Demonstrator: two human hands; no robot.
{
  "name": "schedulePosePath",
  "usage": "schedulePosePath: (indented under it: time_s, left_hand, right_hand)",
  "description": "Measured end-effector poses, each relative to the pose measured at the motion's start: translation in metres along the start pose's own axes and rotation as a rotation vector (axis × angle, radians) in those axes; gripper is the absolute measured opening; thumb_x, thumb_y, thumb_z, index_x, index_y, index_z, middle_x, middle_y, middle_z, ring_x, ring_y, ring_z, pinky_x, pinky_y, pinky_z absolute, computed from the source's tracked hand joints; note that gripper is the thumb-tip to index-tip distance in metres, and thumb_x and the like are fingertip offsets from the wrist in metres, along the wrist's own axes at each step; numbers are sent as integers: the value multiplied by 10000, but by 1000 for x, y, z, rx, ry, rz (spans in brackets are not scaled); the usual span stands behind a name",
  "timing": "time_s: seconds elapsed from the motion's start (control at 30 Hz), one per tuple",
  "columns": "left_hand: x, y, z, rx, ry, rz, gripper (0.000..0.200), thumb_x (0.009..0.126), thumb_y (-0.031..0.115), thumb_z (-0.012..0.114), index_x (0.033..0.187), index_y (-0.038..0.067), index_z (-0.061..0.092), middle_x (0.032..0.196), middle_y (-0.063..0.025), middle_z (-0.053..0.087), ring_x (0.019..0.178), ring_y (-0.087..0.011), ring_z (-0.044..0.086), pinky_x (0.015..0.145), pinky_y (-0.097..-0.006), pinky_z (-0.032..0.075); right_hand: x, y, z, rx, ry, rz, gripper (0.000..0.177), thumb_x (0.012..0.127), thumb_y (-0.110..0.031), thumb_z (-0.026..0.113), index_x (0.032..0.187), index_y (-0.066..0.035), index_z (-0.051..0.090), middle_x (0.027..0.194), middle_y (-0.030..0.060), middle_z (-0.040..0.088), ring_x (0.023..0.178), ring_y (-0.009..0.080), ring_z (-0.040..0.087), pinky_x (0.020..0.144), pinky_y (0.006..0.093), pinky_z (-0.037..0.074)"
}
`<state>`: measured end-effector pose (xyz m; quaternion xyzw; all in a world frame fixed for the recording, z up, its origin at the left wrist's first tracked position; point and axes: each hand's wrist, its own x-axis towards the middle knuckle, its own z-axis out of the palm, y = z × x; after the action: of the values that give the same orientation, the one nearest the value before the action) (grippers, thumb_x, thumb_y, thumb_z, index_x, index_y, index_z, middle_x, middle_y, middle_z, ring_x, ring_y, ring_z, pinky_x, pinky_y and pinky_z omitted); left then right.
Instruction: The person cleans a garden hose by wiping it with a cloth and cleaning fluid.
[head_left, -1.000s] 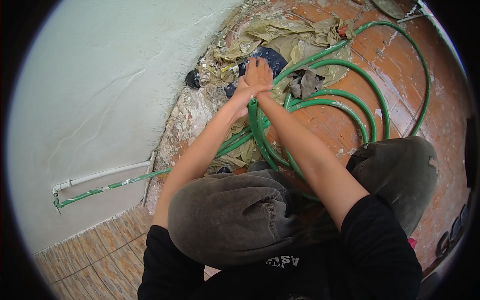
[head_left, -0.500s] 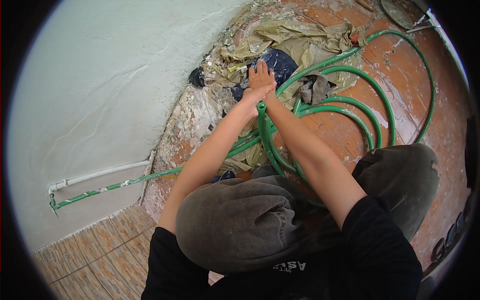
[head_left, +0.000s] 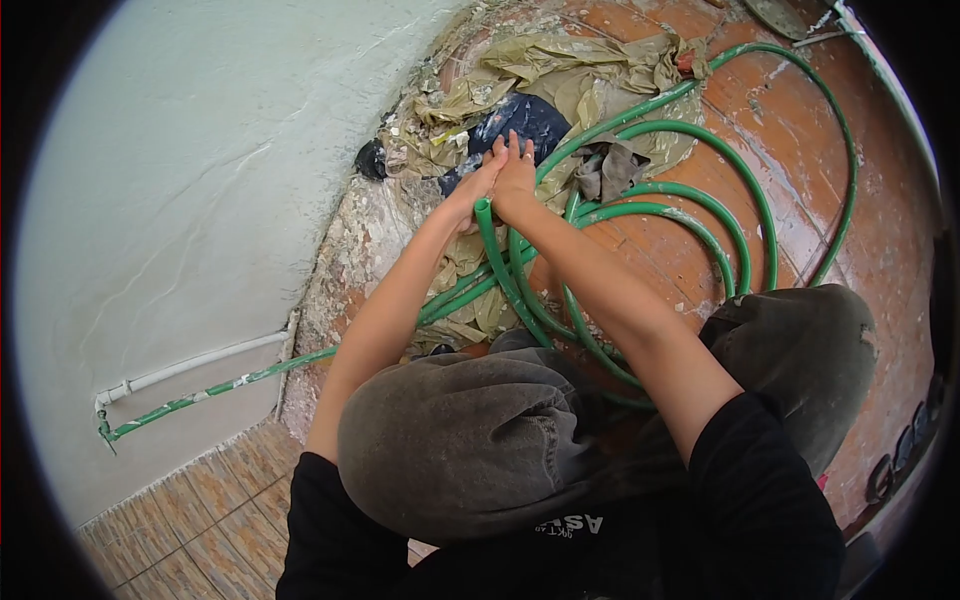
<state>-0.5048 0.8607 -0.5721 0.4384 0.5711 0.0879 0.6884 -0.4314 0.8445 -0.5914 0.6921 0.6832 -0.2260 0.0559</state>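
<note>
My left hand (head_left: 474,190) and my right hand (head_left: 513,180) meet palm to palm in front of me, with fingers stretched out and pointing away. The open end of a green hose (head_left: 485,222) stands upright just below them, between my wrists. Beyond my fingertips lies a dark blue plastic bag (head_left: 537,118) smeared with white. A crumpled grey rag (head_left: 608,170) sits right of my right hand, among the hose loops. The undersides of both hands are hidden.
A dirty yellowish plastic sheet (head_left: 570,55) spreads over the orange tiled floor (head_left: 720,110). Along the white wall (head_left: 220,150), the hose runs to a tap (head_left: 104,425) beside a white pipe (head_left: 205,363). Brown tiles (head_left: 215,505) cover the lower left.
My hands have slid over each other, from the right hand reaching farther forward to both lying palm to palm. The view has shifted slightly, and the hose end sits farther left.
</note>
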Motion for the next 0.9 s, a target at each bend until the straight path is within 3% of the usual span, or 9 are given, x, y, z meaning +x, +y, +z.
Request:
schedulePosePath:
  time_s: [0.03, 0.17, 0.23, 0.27, 0.47, 0.53, 0.77, 0.83, 0.9]
  left_hand:
    - [-2, 0, -3, 61, -19, 17, 673, 804, 547, 408, 1141, -35, 431, 1071, -190, 518, 983, -212, 509, 810, -331, 415]
    - [-2, 3, -15, 307, -38, -103, 627, 866, 522, 269, 1256, 38, 351, 1179, -136, 467, 1033, -191, 476, 820, -290, 401]
    - [2, -7, -14, 478, 186, 169, 761, 819, 612, 223, 870, -52, 591, 819, -176, 600, 810, -213, 574, 693, -331, 457]
    - [6, -11, -16, 477, 186, 169, 761, 819, 612, 223, 870, -52, 591, 819, -176, 600, 810, -213, 574, 693, -331, 457]
    - [-34, 20, 23, 208, 144, -14, 658, 813, 547, 396, 962, -76, 545, 843, -123, 582, 801, -181, 560, 725, -294, 437]
    - [-40, 20, 34, 140, 110, 206, 555, 799, 454, 511, 1020, -56, 520, 883, -93, 567, 812, -166, 548, 745, -260, 424]
    - [-19, 11, 10, 9, 179, 157, 555, 848, 373, 473, 1202, -44, 382, 1055, -108, 544, 905, -139, 537, 747, -246, 424]
    - [-24, 14, 17, -68, 199, 156, 521, 881, 328, 430, 1257, -14, 315, 1251, -120, 402, 1072, -158, 459, 854, -288, 391]
    - [-28, 17, 19, -122, 194, 133, 580, 856, 358, 465, 1272, -7, 290, 1258, -134, 393, 1080, -169, 452, 875, -293, 373]
  right_hand:
    - [-5, 0, -4, -46, -38, 37, 560, 823, -283, 425, 1321, -106, 240, 1386, 99, 168, 1291, 302, 81, 1019, 488, 71]
    - [-17, 2, -14, -163, -6, 23, 531, 831, -268, 423, 1311, -103, 269, 1386, 86, 178, 1292, 294, 85, 1019, 486, 77]
    - [-13, 4, -11, -67, 75, 29, 499, 815, -281, 438, 1274, -114, 338, 1374, 103, 198, 1290, 273, 111, 1015, 474, 116]
    - [-11, 5, -9, -68, 76, 29, 499, 815, -281, 438, 1274, -114, 338, 1374, 103, 198, 1290, 273, 111, 1015, 474, 116]
    - [-9, 6, -1, -28, 200, 72, 519, 843, -240, 383, 1320, -98, 238, 1378, 103, 195, 1289, 286, 108, 1022, 470, 97]
    - [-8, 6, -3, 109, 196, 53, 546, 839, -223, 384, 1329, -75, 193, 1383, 115, 178, 1290, 291, 95, 1023, 469, 97]
    - [-25, -6, -16, -169, 109, 11, 573, 838, -225, 361, 1331, -30, 141, 1392, 124, 145, 1300, 274, 44, 1038, 426, 51]
    - [-21, -5, -14, -139, 139, 4, 586, 840, -244, 367, 1335, -36, 133, 1394, 109, 148, 1301, 268, 38, 1040, 419, 53]
    - [-22, -4, -12, -109, 160, 1, 599, 841, -263, 373, 1339, -42, 124, 1395, 94, 152, 1301, 262, 31, 1042, 412, 54]
